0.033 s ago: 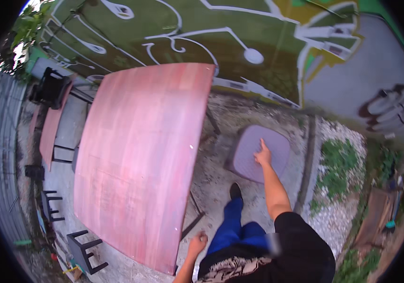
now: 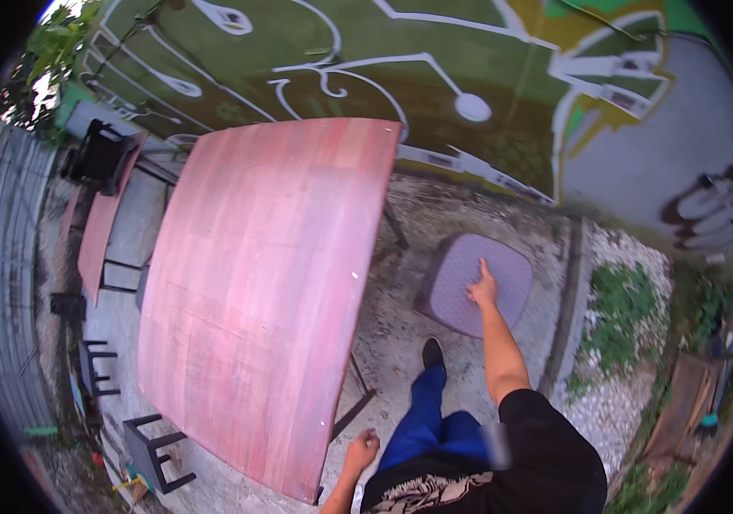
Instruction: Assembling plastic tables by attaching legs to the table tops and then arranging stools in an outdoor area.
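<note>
My right hand (image 2: 483, 285) stretches out over a purple-grey square stool (image 2: 503, 261) with a woven-pattern top. Its index finger points away from me, while the other fingers are bent; it holds nothing. I cannot tell whether the fingertip touches the stool. Low in the view, my left hand (image 2: 362, 450) hangs just right of the near corner of a large reddish wooden table (image 2: 268, 283). The left fingers are curled in loosely, with nothing visible in them.
Dark stools (image 2: 156, 454) stand left of the table. Behind them are a second wooden table (image 2: 109, 227) and a black chair (image 2: 102, 158). A painted green wall (image 2: 341, 94) rises at the back. Plants (image 2: 619, 295) grow among white gravel on the right, beyond a concrete curb (image 2: 565, 300).
The whole view has shifted a little, so the table, stool and wall sit slightly farther right and lower. Both hands keep nearly the same pose.
</note>
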The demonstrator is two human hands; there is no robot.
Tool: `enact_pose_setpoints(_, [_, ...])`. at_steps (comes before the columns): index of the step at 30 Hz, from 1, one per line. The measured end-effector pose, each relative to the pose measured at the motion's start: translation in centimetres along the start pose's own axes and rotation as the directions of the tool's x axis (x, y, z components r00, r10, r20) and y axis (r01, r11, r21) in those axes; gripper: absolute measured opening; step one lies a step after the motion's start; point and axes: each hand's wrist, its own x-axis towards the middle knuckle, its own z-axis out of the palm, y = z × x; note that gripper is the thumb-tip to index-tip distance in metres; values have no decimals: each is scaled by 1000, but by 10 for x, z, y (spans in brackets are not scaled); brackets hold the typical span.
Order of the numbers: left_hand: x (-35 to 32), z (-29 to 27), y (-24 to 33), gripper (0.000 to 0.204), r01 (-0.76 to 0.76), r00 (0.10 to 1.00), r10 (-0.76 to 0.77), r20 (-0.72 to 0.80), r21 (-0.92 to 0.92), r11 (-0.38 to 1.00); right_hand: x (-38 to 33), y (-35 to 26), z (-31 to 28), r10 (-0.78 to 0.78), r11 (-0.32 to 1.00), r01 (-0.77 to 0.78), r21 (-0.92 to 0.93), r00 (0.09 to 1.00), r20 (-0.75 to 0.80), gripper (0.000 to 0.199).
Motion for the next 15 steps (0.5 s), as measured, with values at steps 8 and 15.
enact_pose_setpoints(8, [-13, 40, 2, 43, 295, 950, -284, 128, -72, 953, 81, 31, 44, 173, 977, -143, -160, 965, 196, 93])
enact_pose_setpoints(15, [-9, 53, 6, 40, 197, 980, -197, 12, -123, 973, 14, -18, -11, 74, 996, -38, -81, 864, 497, 69])
